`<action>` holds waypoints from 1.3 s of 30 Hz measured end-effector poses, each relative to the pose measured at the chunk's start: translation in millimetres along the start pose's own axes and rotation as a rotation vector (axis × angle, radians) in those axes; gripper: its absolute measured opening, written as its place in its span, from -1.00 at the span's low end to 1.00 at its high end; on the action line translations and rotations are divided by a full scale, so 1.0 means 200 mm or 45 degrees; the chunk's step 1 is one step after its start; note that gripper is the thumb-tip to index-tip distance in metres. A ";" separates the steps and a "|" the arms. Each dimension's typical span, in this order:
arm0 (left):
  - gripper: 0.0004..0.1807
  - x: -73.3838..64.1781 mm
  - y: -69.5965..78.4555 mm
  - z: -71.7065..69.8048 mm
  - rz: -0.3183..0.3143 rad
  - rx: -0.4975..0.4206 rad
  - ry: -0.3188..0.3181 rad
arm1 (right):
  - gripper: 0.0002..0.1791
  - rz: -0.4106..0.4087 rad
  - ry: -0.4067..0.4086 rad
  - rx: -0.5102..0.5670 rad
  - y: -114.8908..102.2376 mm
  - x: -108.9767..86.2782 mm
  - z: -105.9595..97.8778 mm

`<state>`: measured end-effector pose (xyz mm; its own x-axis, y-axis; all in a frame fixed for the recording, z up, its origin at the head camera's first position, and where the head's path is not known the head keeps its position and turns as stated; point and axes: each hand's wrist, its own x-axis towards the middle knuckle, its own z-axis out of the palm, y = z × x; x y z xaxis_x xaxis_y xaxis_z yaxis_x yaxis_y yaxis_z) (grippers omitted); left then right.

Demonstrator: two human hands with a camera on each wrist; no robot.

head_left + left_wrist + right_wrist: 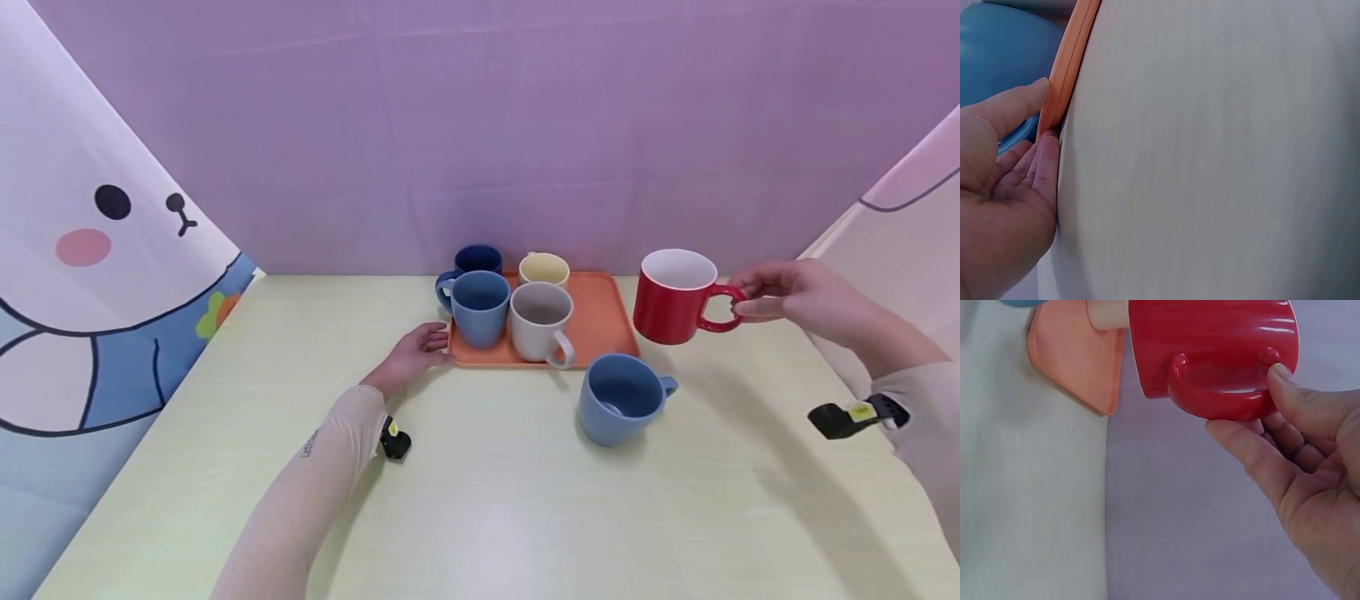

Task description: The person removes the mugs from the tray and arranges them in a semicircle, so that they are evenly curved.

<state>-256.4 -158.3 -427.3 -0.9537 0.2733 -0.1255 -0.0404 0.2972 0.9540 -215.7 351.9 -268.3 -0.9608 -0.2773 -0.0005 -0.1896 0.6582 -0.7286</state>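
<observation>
My right hand (795, 296) pinches the handle of a red mug (667, 304) with a white inside, held upright in the air to the right of an orange tray (600, 321). In the right wrist view, thumb and fingers grip the red handle (1222, 403). At the tray's left edge, my left hand (416, 354) holds the rim near the front corner, thumb (1022, 103) against it and fingers below. On the tray stand a light blue mug (480, 312), a grey-white mug (536, 329), a dark blue mug (480, 260) and a cream mug (545, 271).
Another blue mug (618, 408) stands on the pale table (480, 500) in front of the tray's right corner, slightly tilted in view, handle to the right. A purple cloth (480, 125) hangs behind the table. Printed cloths (82, 333) hang at the sides.
</observation>
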 end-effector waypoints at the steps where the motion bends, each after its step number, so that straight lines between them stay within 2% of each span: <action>1: -0.28 0.00 0.00 0.00 0.000 -0.004 0.003 | -0.76 -0.007 -0.002 0.012 0.00 -0.01 0.00; 7: -0.28 0.03 -0.03 0.00 0.011 -0.004 0.016 | -0.72 -0.055 -0.022 0.110 0.01 -0.05 -0.01; 15: -0.27 0.04 -0.04 0.00 -0.006 0.005 0.005 | -0.70 -0.107 0.027 0.056 0.00 -0.10 0.00; 23: -0.28 0.04 -0.04 0.00 -0.017 0.023 0.015 | -0.71 -0.199 -0.002 0.059 -0.02 -0.14 0.03; 31: -0.27 0.05 -0.06 0.00 0.026 0.011 0.001 | -0.69 -0.367 -0.089 0.094 -0.04 -0.18 0.07; 39: -0.27 0.04 -0.04 0.00 0.035 0.006 0.003 | -0.56 -0.605 -0.201 0.160 -0.08 -0.21 0.11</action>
<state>-263.8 -158.4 -436.9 -0.9551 0.2793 -0.0990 -0.0130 0.2941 0.9557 -166.7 337.0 -272.0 -0.7304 -0.6341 0.2539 -0.5625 0.3474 -0.7503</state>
